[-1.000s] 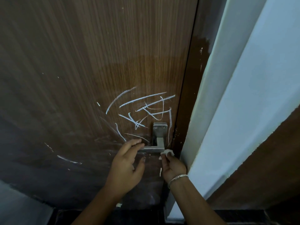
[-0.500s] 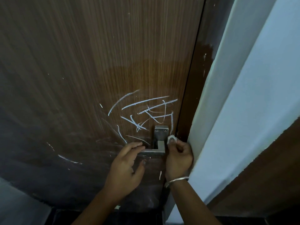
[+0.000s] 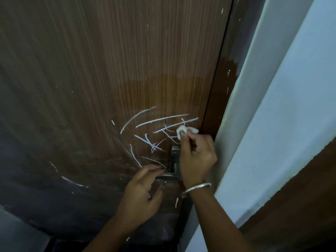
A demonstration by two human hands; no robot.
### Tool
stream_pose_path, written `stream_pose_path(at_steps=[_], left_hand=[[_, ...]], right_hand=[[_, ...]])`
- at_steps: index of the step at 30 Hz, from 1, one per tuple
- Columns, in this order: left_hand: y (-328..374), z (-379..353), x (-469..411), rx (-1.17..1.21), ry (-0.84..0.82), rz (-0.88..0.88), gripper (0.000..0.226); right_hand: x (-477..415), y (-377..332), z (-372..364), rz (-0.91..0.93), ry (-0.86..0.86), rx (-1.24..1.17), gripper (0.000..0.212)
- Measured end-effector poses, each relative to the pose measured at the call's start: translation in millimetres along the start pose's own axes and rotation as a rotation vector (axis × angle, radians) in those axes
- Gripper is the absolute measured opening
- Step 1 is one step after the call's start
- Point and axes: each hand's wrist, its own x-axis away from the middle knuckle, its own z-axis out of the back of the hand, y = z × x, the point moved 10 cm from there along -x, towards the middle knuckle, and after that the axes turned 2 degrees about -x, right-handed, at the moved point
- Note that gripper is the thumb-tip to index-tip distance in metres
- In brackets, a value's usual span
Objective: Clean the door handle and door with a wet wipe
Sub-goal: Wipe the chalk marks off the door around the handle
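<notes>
The right hand [image 3: 196, 160] had risen above the grey steel door handle [image 3: 175, 151], pinching a crumpled white wet wipe [image 3: 187, 130] onto white scribbles [image 3: 154, 122] near the brown wooden door [image 3: 109, 70]'s latch edge; the left hand [image 3: 143, 193], fingers relaxed, apparently steadied that handle.

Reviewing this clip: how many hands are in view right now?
2. The left hand is low, its fingers touching the door handle lever. The right hand is above the handle, pinching the wet wipe against the white scribbles.

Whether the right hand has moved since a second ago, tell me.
Yes. The right hand carried the wet wipe up, from beside the door handle to above it.
</notes>
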Motion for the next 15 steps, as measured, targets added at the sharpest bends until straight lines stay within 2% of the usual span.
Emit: stream_pose_path(at_steps=[4,8,12,13,15], left_hand=[[1,9,-2,0.006,0.015,-0.009,0.034],[-15,28,5,0.013,0.083,0.054,0.032],[-22,35,7,0.005,0.113,0.085,0.031],[-21,36,6,0.005,0.111,0.082,0.032],[-21,37,5,0.011,0.118,0.078,0.034]], right_hand=[[-15,-34,-11,0.175,0.007,0.028,0.009],[-19,-34,7,0.211,0.015,0.036,0.015],[-25,-42,18,0.363,0.055,0.174,0.019],[-26,-40,15,0.368,0.044,0.204,0.024],[-26,-31,7,0.255,0.0,0.187,0.03]])
